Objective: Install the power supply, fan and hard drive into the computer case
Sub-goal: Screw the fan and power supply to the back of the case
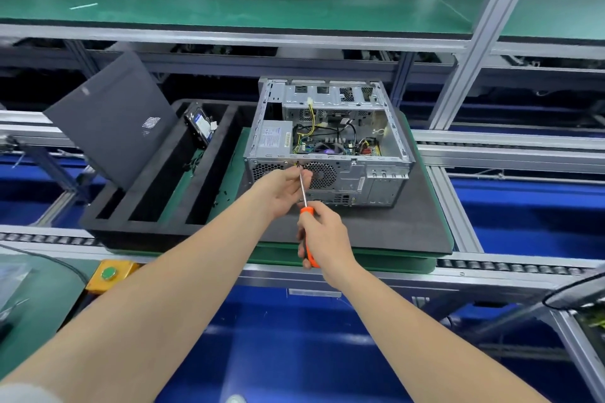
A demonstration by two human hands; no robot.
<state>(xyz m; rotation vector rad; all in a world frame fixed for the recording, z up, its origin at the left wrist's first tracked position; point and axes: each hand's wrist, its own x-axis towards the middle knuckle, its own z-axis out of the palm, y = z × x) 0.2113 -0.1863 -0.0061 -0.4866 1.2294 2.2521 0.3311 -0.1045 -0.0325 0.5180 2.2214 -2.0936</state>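
The open metal computer case (376, 170) lies on its side on a black mat. Inside, at the left, sits the grey power supply (273, 137); a fan grille (322, 175) shows in the rear panel. My right hand (322, 234) grips an orange-handled screwdriver (307, 206) whose tip meets the rear panel's top edge near the power supply. My left hand (283, 190) pinches the shaft near the tip. The hard drive (198, 124) leans in a slot of the black foam tray (147, 206) to the left.
The dark side panel (114, 118) leans against the foam tray's left end. A yellow box with a green button (109, 273) sits at the near left. Roller conveyor rails run left and right of the pallet, and a green shelf (229, 10) hangs above.
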